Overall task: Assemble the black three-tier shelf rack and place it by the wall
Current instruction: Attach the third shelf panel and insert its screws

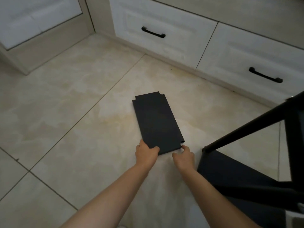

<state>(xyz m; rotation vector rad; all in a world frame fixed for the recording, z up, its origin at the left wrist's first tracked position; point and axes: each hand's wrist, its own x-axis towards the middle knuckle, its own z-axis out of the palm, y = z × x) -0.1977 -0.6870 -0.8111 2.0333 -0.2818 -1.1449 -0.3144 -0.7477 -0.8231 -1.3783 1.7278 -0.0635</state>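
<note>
Looking down from the head camera: a black shelf panel (158,122) lies flat on the pale tiled floor (74,112). Its long sides run away from the person, and small notches are cut into its corners. Bare floor spreads to its left and beyond its far edge, up to the white drawers (181,46) with black handles (153,34) (two show). On the right, near the panel, is a partly built black rack (230,175), one post (246,127) slanting across the view. The left grip (146,153), a bare hand, clasps the panel's near left corner, thumb on top. The right grip (185,156) touches the near right corner beside the notch with curled fingers. Whether it actually holds the edge cannot be told.
</note>
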